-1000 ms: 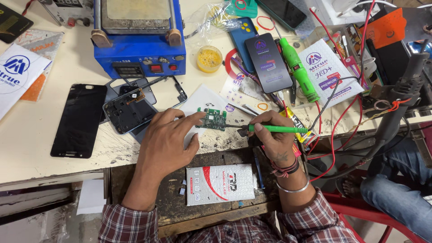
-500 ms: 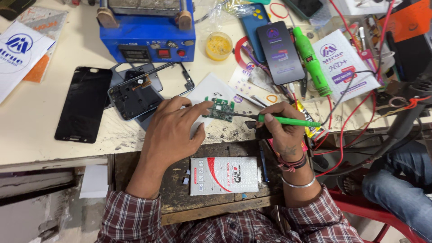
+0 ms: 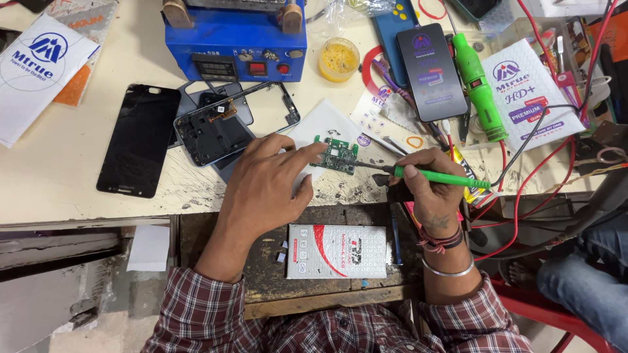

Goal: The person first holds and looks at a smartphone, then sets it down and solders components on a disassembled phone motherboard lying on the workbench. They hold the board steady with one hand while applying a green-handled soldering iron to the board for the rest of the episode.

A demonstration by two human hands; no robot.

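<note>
Board (image 3: 339, 155) is being pinned by left hand (image 3: 268, 186) fingertips; iron (image 3: 439, 176) is being gripped closed-fisted by right hand (image 3: 428, 189), tip at board's right edge.

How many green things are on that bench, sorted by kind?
Green circuit board, under the left hand: 1
Green-handled soldering iron, in the right hand: 1
Green power tool: 1
Total: 3
</note>
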